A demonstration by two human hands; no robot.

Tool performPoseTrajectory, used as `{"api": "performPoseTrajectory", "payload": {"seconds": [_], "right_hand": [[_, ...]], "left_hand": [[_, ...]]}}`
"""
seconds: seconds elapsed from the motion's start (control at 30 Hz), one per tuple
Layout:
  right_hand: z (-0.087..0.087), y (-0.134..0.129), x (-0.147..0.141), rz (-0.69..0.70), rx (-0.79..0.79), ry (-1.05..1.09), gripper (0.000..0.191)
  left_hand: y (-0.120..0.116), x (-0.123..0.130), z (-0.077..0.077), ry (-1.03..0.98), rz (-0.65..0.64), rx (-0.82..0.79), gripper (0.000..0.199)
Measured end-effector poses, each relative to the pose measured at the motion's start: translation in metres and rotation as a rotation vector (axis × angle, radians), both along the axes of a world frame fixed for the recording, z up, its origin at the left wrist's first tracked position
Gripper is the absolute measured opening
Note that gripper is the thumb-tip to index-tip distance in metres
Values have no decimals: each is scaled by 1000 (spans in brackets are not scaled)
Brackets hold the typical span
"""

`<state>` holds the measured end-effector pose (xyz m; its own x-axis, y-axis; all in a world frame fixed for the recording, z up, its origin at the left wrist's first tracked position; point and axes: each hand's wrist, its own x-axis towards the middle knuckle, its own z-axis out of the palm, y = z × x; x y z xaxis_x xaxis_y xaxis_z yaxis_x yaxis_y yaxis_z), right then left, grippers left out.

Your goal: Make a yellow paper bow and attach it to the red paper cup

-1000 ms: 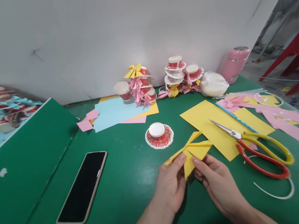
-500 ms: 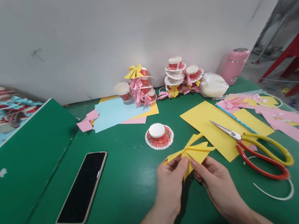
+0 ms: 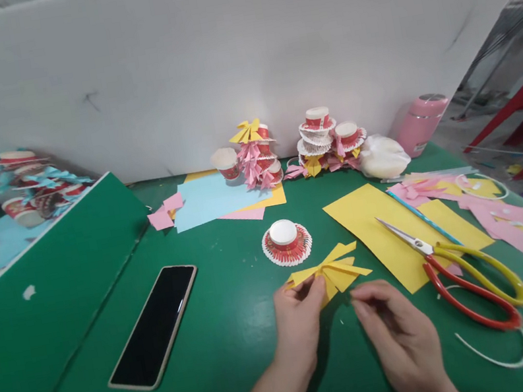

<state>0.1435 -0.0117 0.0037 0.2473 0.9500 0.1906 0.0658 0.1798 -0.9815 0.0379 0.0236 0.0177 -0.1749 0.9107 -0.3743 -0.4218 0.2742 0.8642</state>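
Head view, now: folded yellow paper bow (image 3: 333,273) in L hand (image 3: 299,323), held abv. green tabletop (image 3: 226,282), just my side of the small red-and-white cup w/ fringed brim (image 3: 284,235). Yellow sheet (image 3: 363,222) to the R, scissors (image 3: 425,249) lying partly across it, phone (image 3: 153,328) well apart on the L.

Handling (my judgement): v. light, almost no wt. Thin paper, stiffish along the creases, soft btw them; matte, so prob. not slippery. Main risk = crushing: pointed ends look easy to bend, folds could spring open if the grip slackens. Best hold = gathered middle, where folds meet, thumb on top, fingers under; light pinch enough. Avoid tugging single tips, might tear or skew.

Pose: L forearm comes up from bottom edge, angled fwd & to the R; thumb pressed on the near side of the gather, index behind/under the paper, so L is clamped on the bow. Other L fingers mostly hidden. R hand (image 3: 404,339) sits just R of the bow, apart from it, back of hand turned outward, fingers curled, thumb & index tips close tog. Can't tell if those tips meet or pinch smth. tiny. R wrist low, near bottom edge.
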Motion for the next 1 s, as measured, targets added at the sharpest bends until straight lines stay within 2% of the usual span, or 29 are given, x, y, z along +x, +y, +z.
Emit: {"api": "performPoseTrajectory", "payload": {"seconds": [0.1, 0.3, 0.47, 0.57, 0.7, 0.83, 1.0], "right_hand": [[2, 6, -2, 83, -50, -116, 15], [2, 13, -1, 42, -174, -29, 21], [-1, 13, -2, 134, -231, 54, 21], [-3, 15, -4, 169, -246, 57, 20], [-4, 17, -6, 131, -284, 19, 22], [-3, 19, -6, 94, -254, -65, 21], [-2, 18, -6, 41, -142, -223, 13]], "left_hand": [[-1, 2, 1, 19, -24, 45, 10], [-4, 1, 0, -4, -76, 60, 16], [-6, 0, -2, -123, -150, 86, 17], [-6, 0, -4, -175, -153, 77, 16], [-5, 2, -6, -182, -130, 58, 15], [-5, 3, -7, -159, -103, 53, 15], [-5, 4, -6, -126, -59, 34, 14]]}}
